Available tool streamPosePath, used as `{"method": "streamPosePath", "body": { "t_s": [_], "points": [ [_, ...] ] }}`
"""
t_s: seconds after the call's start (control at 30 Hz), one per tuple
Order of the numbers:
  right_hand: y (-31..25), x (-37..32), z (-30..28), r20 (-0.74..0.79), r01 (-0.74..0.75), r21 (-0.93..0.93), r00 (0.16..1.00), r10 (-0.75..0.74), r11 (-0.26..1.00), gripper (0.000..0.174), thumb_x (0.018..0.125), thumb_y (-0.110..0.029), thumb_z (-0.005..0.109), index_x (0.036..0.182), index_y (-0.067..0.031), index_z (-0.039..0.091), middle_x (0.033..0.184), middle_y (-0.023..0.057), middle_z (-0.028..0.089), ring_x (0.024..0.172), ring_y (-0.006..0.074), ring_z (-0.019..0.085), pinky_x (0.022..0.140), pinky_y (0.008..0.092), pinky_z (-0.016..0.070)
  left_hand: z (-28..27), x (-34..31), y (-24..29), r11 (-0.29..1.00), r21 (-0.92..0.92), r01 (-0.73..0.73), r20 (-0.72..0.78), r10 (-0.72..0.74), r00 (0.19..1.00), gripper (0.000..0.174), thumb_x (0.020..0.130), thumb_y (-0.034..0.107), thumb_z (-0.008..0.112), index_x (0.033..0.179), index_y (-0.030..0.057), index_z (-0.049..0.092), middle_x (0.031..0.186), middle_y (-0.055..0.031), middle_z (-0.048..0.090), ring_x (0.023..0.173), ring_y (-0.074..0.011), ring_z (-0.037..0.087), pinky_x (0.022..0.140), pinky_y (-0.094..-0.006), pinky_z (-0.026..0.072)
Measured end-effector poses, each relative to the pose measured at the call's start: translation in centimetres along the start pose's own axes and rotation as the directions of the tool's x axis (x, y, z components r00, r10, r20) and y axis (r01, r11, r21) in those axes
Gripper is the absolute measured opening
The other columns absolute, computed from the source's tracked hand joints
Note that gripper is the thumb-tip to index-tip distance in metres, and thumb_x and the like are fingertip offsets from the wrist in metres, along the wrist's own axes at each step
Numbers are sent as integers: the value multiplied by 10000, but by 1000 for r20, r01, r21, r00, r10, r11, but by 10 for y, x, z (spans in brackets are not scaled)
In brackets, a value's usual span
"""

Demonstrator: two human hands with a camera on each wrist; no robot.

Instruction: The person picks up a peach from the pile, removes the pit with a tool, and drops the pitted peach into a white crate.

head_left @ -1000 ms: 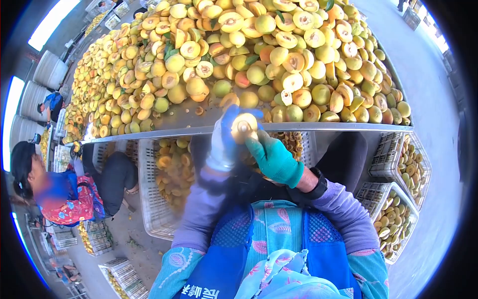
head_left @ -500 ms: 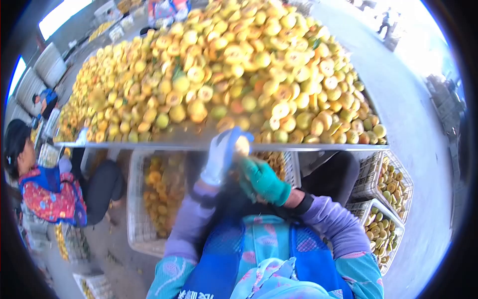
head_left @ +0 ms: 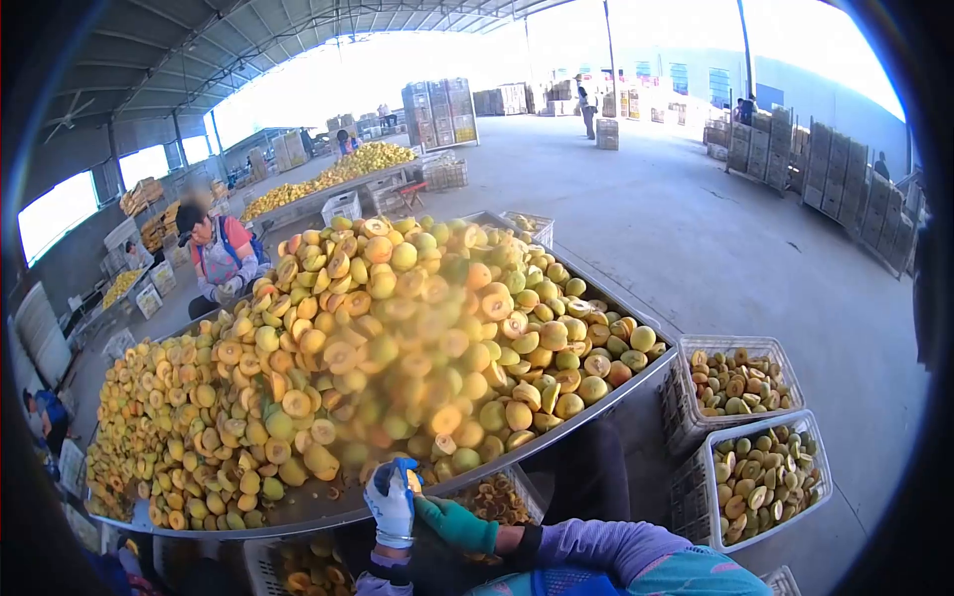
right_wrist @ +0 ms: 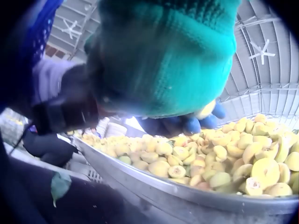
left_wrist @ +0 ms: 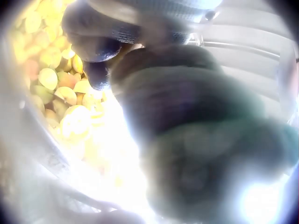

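Note:
In the head view my left hand [head_left: 394, 502], in a white glove with blue-coated fingers, grips a yellow peach half [head_left: 413, 482] at the near edge of the metal table [head_left: 338, 519]. My right hand [head_left: 459, 524], in a green glove, meets it from the right with its fingertips right at the fruit. Whatever the green fingers hold is hidden; I cannot tell whether a tool is in them. The right wrist view shows the same peach half [right_wrist: 206, 110] between the green glove and the blue fingertips [right_wrist: 192, 125]. A large heap of peach halves [head_left: 298, 397] covers the tabletop.
Two white crates of peach halves, one [head_left: 735, 348] behind the other [head_left: 817, 487], stand on the floor at the right. Under the table edge, a crate [head_left: 527, 489] holds brownish scraps. A seated person [head_left: 221, 253] works across the table at the left. Crate stacks [head_left: 439, 114] stand farther back.
The head view has tilted up, bringing the hall into sight and shifting both hands lower in the picture. The hands stay together, the peach half still in the left.

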State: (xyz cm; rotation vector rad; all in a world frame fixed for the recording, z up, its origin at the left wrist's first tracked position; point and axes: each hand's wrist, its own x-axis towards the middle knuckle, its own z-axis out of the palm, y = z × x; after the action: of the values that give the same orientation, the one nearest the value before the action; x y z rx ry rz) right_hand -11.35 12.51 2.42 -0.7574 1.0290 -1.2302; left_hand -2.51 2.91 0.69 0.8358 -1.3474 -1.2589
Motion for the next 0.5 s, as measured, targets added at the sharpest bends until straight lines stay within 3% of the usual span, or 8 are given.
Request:
{"method": "streamPosePath", "body": {
  "t_s": [0.07, 0.13, 0.2, 0.27, 0.3, 0.37, 0.47, 0.5],
  "points": [
    [-17, -2, -6, 202, -211, 174, 964, 175, 962, 456, 981, -520, 420, 913, -95, 571, 580, 8, 507, 399, 138, 446, 369, 252, 351, 0, 6, 15, 994, -38, 101, 135, -95, 986, 341, 929, 283, 581, 894, -49, 651, 705, -95, 642, 592, -172, 618, 541, -284, 502],
    [-25, 4, -14, 494, -431, 360, 840, 223, 827, 460, 976, -535, 417, 891, -102, 550, 566, -1, 483, 389, 133, 424, 364, 247, 337, 1, 12, 28, 969, -71, 239, 262, -213, 941, 377, 933, 310, 566, 893, -56, 648, 701, -100, 641, 594, -176, 619, 542, -286, 505],
    [-27, 5, -10, 354, -302, 256, 913, 202, 918, 462, 966, -555, 420, 881, -110, 509, 540, -20, 414, 389, 110, 393, 356, 243, 327, 2, 23, 38, 915, -85, 395, 382, -336, 861, 405, 955, 347, 528, 891, -36, 641, 712, -111, 637, 584, -184, 623, 527, -290, 514],
    [-19, 13, -3, 220, -223, 242, 961, 170, 944, 472, 970, -563, 394, 846, -116, 486, 521, -21, 378, 367, 114, 370, 325, 253, 326, 7, 29, 42, 916, -74, 394, 376, -341, 862, 436, 952, 396, 517, 914, -26, 619, 703, -110, 628, 580, -200, 616, 524, -304, 516],
    [-18, 15, -4, 372, -348, 440, 910, 185, 828, 461, 973, -558, 393, 858, -122, 487, 531, -27, 373, 376, 107, 366, 331, 249, 326, 9, 29, 45, 882, -144, 449, 377, -371, 849, 438, 949, 407, 519, 918, -18, 616, 701, -106, 625, 580, -199, 612, 521, -306, 514],
    [-14, 20, -2, 638, -606, 674, 766, 82, 422, 438, 977, -549, 392, 882, -132, 488, 551, -41, 363, 394, 94, 357, 342, 242, 325, 8, 26, 48, 796, -270, 542, 416, -412, 811, 452, 929, 459, 527, 929, 15, 607, 706, -97, 620, 578, -193, 598, 510, -307, 503],
    [-15, 22, -3, 690, -668, 647, 718, 90, 368, 406, 983, -534, 393, 886, -150, 482, 579, -55, 372, 416, 77, 360, 348, 230, 309, 4, 20, 37, 642, -489, 590, 299, -512, 805, 466, 924, 456, 534, 926, -3, 606, 725, -117, 631, 597, -222, 605, 529, -328, 512],
    [-13, 24, -4, 688, -663, 590, 712, 142, 460, 404, 974, -545, 410, 866, -160, 469, 564, -64, 358, 402, 63, 345, 343, 223, 290, -2, 20, 30, 695, -477, 537, 307, -441, 843, 476, 912, 472, 542, 909, 1, 609, 732, -127, 631, 610, -230, 610, 526, -333, 513]
  ]
}}
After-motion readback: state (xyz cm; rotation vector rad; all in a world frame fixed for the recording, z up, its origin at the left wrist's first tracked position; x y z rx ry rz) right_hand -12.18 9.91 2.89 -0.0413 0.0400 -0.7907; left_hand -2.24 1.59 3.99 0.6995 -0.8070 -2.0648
